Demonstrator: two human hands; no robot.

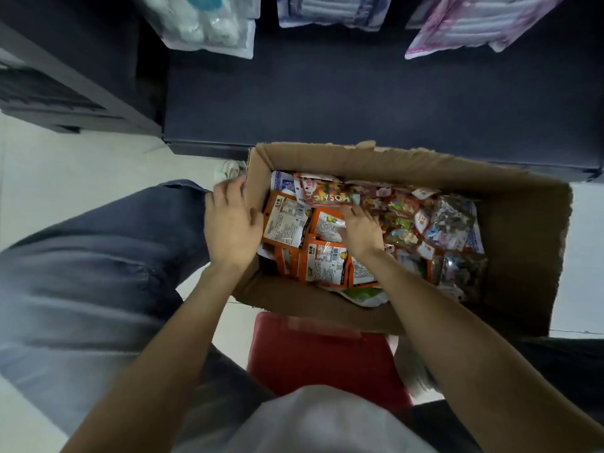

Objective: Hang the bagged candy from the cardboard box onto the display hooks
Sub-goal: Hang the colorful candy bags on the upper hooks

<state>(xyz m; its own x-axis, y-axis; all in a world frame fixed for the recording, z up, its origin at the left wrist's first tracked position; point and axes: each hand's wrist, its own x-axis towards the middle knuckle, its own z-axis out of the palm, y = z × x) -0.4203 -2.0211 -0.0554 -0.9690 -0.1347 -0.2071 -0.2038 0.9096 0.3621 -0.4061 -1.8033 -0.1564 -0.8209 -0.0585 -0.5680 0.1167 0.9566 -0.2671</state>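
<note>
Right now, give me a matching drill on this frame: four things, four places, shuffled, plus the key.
Things
1. left hand
2. right hand
3. red stool
4. pink packs

Places
A. hanging top right, above the dark shelf base
B. inside the cardboard box, on the orange candy bags
C. on the box's left wall
D. under the box's near edge

Pairs: 1-C, 2-B, 3-D, 4-A
</note>
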